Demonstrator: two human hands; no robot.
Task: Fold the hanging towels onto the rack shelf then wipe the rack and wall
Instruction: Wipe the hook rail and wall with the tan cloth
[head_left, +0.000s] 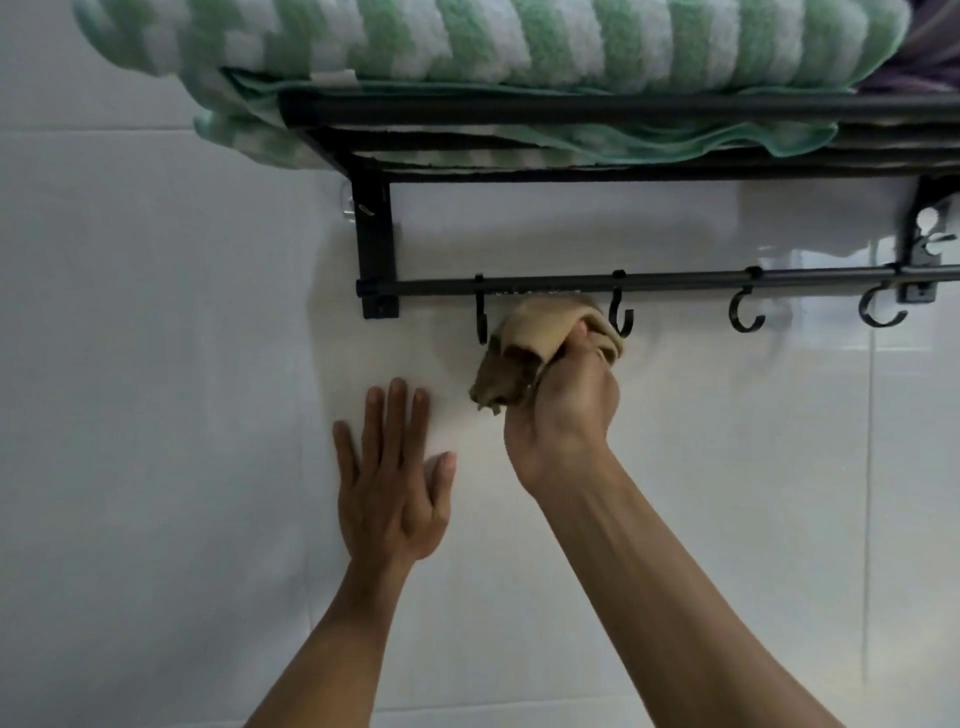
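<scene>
**Towels shelved; wiping under way**

My left hand lies flat, fingers straight, on the wall. The green-striped towels sit folded on the rack shelf, so I judge folding done. My right hand clenches a tan cloth against the lower rail between two hooks. I judge most wiping remains. The rack's right end and a purple item are cut off.

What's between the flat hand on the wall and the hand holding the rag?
In the head view, only bare white wall tile lies between the left hand and the right hand gripping the tan rag.
</scene>
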